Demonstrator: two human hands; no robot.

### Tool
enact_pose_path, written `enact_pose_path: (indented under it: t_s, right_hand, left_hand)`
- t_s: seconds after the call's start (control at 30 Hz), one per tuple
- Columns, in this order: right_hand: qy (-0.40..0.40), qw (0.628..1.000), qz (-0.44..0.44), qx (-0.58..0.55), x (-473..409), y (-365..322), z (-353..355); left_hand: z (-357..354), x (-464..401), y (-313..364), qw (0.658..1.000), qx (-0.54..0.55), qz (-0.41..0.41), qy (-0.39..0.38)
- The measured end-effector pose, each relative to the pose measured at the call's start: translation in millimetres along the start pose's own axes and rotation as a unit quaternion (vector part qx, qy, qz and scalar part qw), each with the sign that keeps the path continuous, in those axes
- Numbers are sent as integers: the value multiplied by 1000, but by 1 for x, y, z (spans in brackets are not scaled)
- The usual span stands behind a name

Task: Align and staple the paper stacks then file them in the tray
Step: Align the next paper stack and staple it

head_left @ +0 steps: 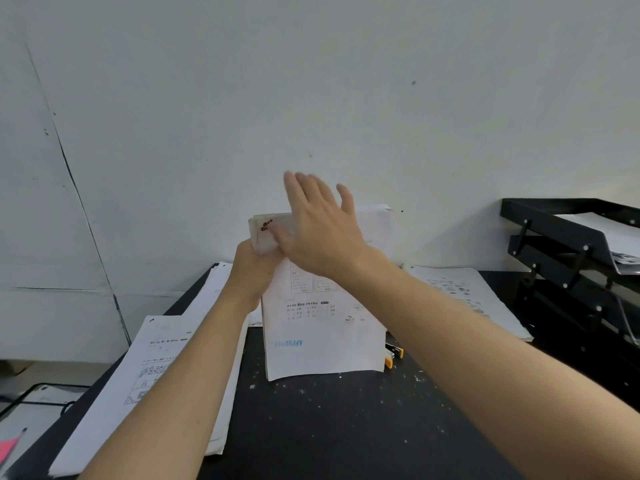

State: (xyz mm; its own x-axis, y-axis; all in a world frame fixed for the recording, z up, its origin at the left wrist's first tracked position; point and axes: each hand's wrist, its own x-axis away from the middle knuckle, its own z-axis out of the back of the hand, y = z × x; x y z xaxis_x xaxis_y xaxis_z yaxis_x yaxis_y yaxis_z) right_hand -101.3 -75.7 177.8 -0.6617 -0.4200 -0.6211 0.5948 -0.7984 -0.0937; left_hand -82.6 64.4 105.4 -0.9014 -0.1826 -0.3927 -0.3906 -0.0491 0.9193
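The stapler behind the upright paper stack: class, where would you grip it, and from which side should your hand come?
Only the stapler's yellow-and-black end shows, low on the black table at the paper stack's right edge. Probably come from the right and above, pinching its narrow sides; the stack blocks the left. The right hand is open and nearest.

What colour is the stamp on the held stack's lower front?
Blue stamp, on the held stack; head view.

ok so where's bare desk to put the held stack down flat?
Bare black desk lies in front of the upright paper stack, between the left paper pile and the right forearm. Crowded: the right side, with loose sheets, stapler and tray.
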Motion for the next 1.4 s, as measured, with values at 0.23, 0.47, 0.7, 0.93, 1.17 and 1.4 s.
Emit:
enact_pose_path:
  t_s: [0.23, 0.47, 0.7, 0.93, 1.17, 1.4]
  right_hand:
    - [24, 997, -61, 42, 12, 34, -2]
    - [126, 983, -110, -77, 30, 90, -6]
    - [-23, 792, -201, -576, 78, 140, -56]
    - [-106, 765, -212, -599, 110, 140, -115]
    - [-69, 775, -211, -592, 99, 144, -117]
    - [-81, 767, -230, -593, 105, 138, -120]
  left_hand:
    - [-6, -3, -3, 999, 45, 15, 17]
    - [-6, -6, -7, 998, 67, 9, 14]
    - [0, 0, -19, 996, 90, 8, 1]
    - [-2, 27, -68, 995, 52, 77, -22]
    - [-5, 15, -60, 997, 39, 58, -16]
    - [-2, 23, -71, 997, 43, 67, -8]
